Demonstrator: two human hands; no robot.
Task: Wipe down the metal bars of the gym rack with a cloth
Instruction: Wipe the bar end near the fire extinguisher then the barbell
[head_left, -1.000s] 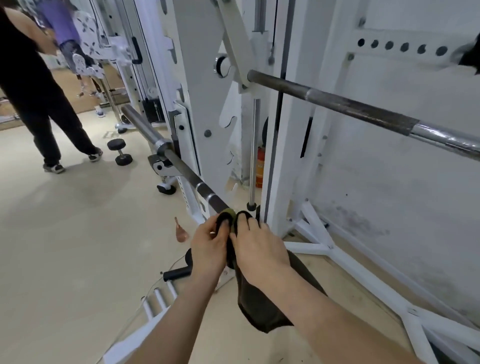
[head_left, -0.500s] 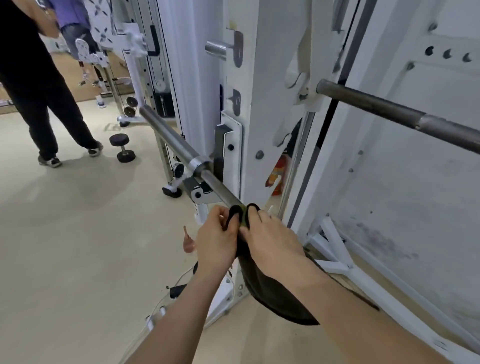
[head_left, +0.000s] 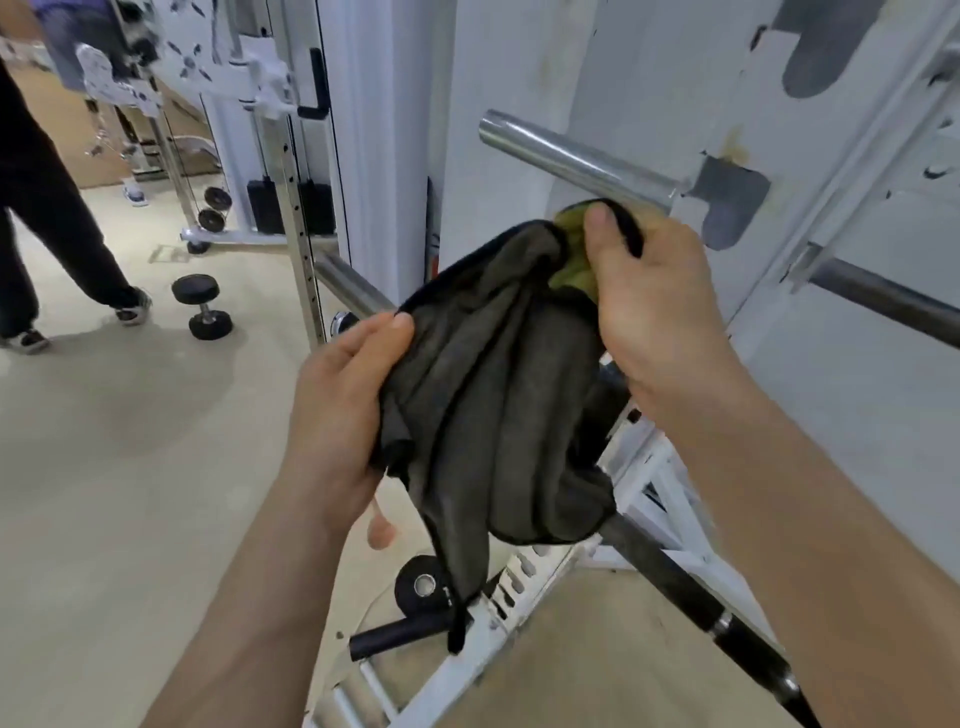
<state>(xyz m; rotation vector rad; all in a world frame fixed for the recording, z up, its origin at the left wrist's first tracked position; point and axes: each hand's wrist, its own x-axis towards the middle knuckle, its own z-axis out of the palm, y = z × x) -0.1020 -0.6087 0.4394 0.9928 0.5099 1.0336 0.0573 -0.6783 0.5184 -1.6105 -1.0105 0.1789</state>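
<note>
Cloth (head_left: 493, 374): dk grey, yellow-green patch at top; bunched, hangs betw. both hands, in front of white rack upright (head_left: 519, 78).
L hand (head_left: 340, 410): grips cloth's left edge.
R hand (head_left: 654, 306): clenches cloth's top corner, just under chrome peg (head_left: 576, 161).
Barbell (head_left: 348, 283): behind cloth.
Dumbbell (head_left: 202, 306): on floor (head_left: 130, 493), far left.
</note>
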